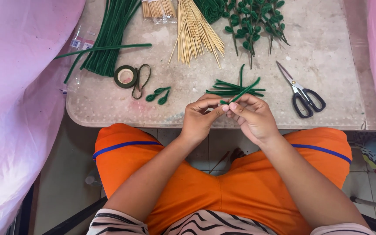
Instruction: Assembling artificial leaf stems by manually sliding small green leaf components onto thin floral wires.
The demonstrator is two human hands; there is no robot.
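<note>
Two bare hands meet at centre frame, over the near edge of the pale, speckled tabletop. Left hand and right hand touch at the fingertips. Both sets of fingers pinched narrow on one short green fuzzy pipe-cleaner piece, which slants up and to the right out of the pinch. Its lower end is hidden between the fingers.

Just beyond the hands, a small loose heap of cut green pipe-cleaner pieces lies on the table, apparently touching the held piece; can't tell for sure.

Right of centre: black-handled scissors with grey blades, blades shut, tips pointing to upper left, well apart from the hands.

Left of centre: roll of dark green floral tape with a loose tail looping beside it. Near it, two small green pipe-cleaner leaf loops.

Upper left: long bundle of full-length green pipe cleaners, a few strays lying crosswise.

Top centre: fan of thin pale wooden skewers, with a shorter bundle in clear wrap just to its left.

Upper right of centre: cluster of finished green leafy stems.

Pink sheer fabric hangs on the left and right edges. Person seated, orange shorts with blue stripe in lower frame.
</note>
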